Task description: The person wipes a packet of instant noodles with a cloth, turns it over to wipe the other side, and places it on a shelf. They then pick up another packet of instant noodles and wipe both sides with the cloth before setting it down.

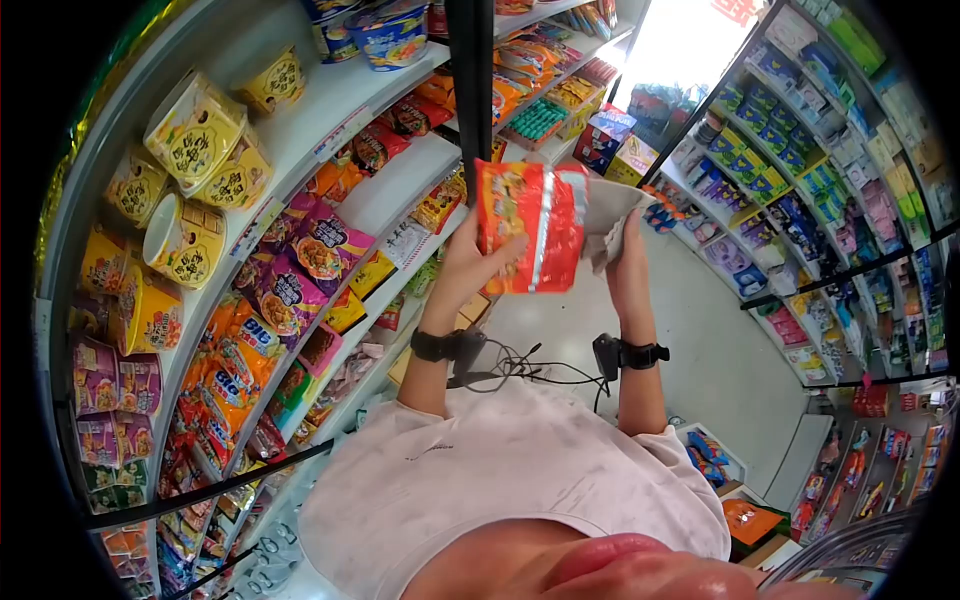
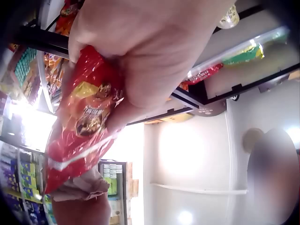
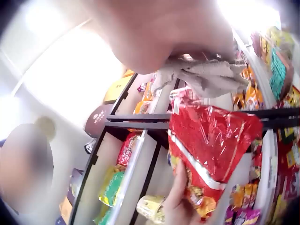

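My left hand point(image 1: 468, 262) grips a shiny red instant noodle packet point(image 1: 555, 235) by one side, its thumb lying across the front. A pale band crosses the packet, and a food picture shows on it in the left wrist view. On the other side, my right hand point(image 1: 627, 275) holds a crumpled light grey cloth point(image 1: 612, 210) between thumb and fingers. In the right wrist view the cloth point(image 3: 206, 77) hangs right at the packet's point(image 3: 213, 145) crimped edge. Most of the right fingers are hidden behind the cloth.
Curved shelves on the left carry yellow noodle tubs point(image 1: 190, 140), purple noodle packets point(image 1: 315, 245) and orange bags point(image 1: 235, 365). A black shelf post point(image 1: 470, 80) rises just beyond the packet. Shelves of boxed goods point(image 1: 770, 150) line the right. Black cables point(image 1: 515, 368) hang between the wrists.
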The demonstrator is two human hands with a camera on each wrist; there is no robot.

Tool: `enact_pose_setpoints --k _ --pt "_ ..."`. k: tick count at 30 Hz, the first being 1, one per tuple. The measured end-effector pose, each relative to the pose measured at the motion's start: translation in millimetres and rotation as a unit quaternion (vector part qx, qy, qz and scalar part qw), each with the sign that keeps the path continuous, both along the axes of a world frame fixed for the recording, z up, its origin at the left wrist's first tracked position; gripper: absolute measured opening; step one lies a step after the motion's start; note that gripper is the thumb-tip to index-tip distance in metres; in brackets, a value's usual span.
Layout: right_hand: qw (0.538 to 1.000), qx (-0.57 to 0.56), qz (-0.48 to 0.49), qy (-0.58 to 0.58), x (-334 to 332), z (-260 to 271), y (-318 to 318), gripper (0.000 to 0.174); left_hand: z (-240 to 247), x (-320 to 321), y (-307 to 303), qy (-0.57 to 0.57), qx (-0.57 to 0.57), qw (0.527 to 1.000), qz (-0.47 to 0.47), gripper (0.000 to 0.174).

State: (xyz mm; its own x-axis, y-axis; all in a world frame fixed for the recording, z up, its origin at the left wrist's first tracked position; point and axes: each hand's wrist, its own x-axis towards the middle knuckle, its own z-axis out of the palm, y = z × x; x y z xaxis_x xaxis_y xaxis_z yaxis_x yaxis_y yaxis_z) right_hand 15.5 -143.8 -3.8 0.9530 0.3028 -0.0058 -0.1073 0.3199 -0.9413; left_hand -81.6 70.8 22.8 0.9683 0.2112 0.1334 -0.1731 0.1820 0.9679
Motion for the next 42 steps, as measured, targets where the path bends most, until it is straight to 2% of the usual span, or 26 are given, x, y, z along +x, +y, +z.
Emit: enact_pose_setpoints --k 1,2,5,6,9,12,15,16,19,20,23,24,26,28,29,31,32,35,37,38,40,42 --pt "0.998 0.052 0.032 0.028 -11 19 13 0.047 2 -6 7 0.002 0.017 1.0 -0.026 0.056" --pt "0.99 0.118 0.011 0.071 -32 34 33 0.037 3 -12 13 0.039 0.041 0.993 -0.102 0.064" --pt "0.998 0.037 -0.037 -0.019 -44 20 47 0.028 -15 -26 19 0.001 0.036 0.993 -0.112 0.067" --pt "0.998 0.043 -0.05 -0.018 -52 29 51 0.025 -17 -29 27 -0.031 0.132 0.987 -0.091 0.068" --pt "0.997 0.057 -0.051 -0.002 -68 25 56 0.024 -17 -42 45 0.019 0.101 0.986 -0.135 0.067" --pt "0.986 0.13 -0.057 0.09 -83 30 55 0.024 -14 -51 55 0.009 0.047 0.988 -0.15 0.065" --pt "0.972 0.176 -0.059 0.146 -91 40 59 0.025 -18 -53 56 0.014 -0.034 0.991 -0.127 0.062" --pt "0.975 0.172 -0.05 0.134 -93 33 55 0.027 -15 -52 52 -0.01 -0.078 0.99 -0.114 0.061" --pt "0.988 -0.066 -0.129 0.055 -127 17 53 0.026 -8 -43 45 0.066 -0.046 0.981 -0.174 0.062" --pt "0.986 -0.095 -0.136 0.008 -133 19 51 0.026 -3 -40 39 0.074 -0.031 0.976 -0.202 0.065" --pt "0.978 -0.04 -0.204 0.017 -132 12 30 0.027 -15 -25 3 -0.023 0.143 0.987 -0.073 0.07" --pt "0.97 -0.073 -0.232 -0.016 -133 16 23 0.028 -12 -22 -10 -0.066 0.226 0.972 -0.005 0.075" --pt "0.945 -0.14 -0.283 -0.083 -135 28 12 0.03 -1 -26 -41 -0.138 0.242 0.96 -0.03 0.08" --pt "0.942 -0.126 -0.27 -0.153 -141 26 6 0.032 21 -37 -65 -0.174 0.268 0.945 -0.073 0.08" --pt "0.939 -0.12 -0.262 -0.187 -148 25 -1 0.033 22 -36 -80 -0.182 0.207 0.957 -0.093 0.079" --pt "0.96 -0.181 -0.162 -0.138 -162 31 -22 0.046 22 -30 -109 -0.195 0.089 0.967 -0.135 0.077" --pt "0.941 -0.192 -0.18 -0.211 -162 27 -24 0.049 23 -28 -118 -0.204 0.103 0.961 -0.157 0.074" --pt "0.958 -0.135 -0.181 -0.178 -166 29 -57 0.064 25 -26 -153 -0.234 0.193 0.94 -0.154 0.076" --pt "0.976 -0.012 -0.197 -0.086 -162 25 -82 0.068 31 -30 -175 -0.241 0.232 0.929 -0.156 0.078" --pt "0.969 0.015 -0.221 -0.108 -159 16 -95 0.073 34 -33 -186 -0.244 0.252 0.923 -0.157 0.078" --pt "0.976 0.133 -0.161 -0.068 -156 22 -126 0.07 41 -40 -210 -0.268 0.33 0.898 -0.114 0.08" --pt "0.963 0.239 -0.124 -0.031 -161 30 -149 0.067 43 -46 -232 -0.298 0.402 0.864 -0.061 0.087"
